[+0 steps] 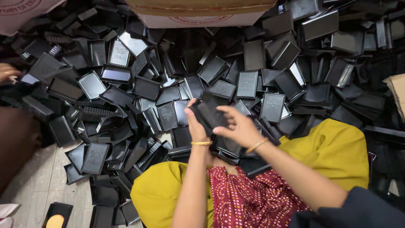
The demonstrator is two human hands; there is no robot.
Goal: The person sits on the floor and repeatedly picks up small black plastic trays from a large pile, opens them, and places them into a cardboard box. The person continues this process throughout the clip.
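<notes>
Both my hands hold one black plastic case [208, 115] above a big heap of similar black plastic cases and lids [139, 88]. My left hand [195, 126] grips the case from the left and underneath. My right hand [239, 126] covers its right side, fingers spread across the top. A gold bangle sits on each wrist. My knees in yellow cloth [333, 150] and a red dotted garment [247, 198] are below my hands.
A cardboard box [202, 10] stands at the top edge above the heap, another box corner [396, 86] at the right. Another person's hand [7, 72] and a brown-clad leg [14, 139] are at the left. Pale floor tiles [38, 185] show at bottom left.
</notes>
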